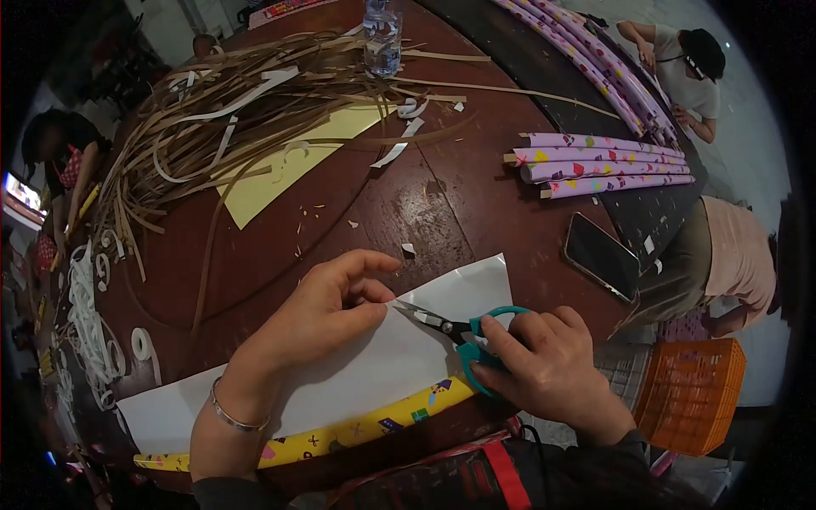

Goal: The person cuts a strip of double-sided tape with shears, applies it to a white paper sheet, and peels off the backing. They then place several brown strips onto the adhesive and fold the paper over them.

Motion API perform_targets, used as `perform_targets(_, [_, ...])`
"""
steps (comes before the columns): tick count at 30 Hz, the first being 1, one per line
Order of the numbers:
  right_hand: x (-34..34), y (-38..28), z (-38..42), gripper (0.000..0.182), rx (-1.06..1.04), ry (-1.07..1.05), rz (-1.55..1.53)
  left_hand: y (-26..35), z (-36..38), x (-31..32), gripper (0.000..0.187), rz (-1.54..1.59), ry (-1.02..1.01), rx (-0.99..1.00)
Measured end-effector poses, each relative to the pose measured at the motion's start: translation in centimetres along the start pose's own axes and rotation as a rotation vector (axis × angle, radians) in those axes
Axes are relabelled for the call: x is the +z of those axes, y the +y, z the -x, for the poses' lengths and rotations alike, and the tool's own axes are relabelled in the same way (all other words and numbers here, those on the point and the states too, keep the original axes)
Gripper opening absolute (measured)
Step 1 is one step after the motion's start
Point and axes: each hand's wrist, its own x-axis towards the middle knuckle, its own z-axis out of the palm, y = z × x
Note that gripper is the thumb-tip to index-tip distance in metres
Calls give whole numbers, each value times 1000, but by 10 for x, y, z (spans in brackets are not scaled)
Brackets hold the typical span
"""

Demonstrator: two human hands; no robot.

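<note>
A sheet of wrapping paper [340,374] lies white side up at the table's near edge. Its front edge curls over and shows a yellow printed side [365,429]. My right hand [548,365] grips teal-handled scissors [476,336], whose blades point left across the sheet's far edge. At the blade tips, my left hand [327,306] pinches that edge between thumb and a bent finger; the forefinger stretches out above. My left forearm lies over the sheet and hides part of it.
Brown and white strips [246,127] pile at the far left beside yellow paper [297,157] and a water bottle [382,42]. Purple patterned rolls [608,166] and a phone [601,257] lie right. An orange basket [690,395] stands below; other people are nearby.
</note>
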Motion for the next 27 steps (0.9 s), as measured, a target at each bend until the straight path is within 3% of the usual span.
perform_targets(27, [3, 3, 4, 43, -16, -41, -30, 3, 0, -1, 42, 13, 0, -7])
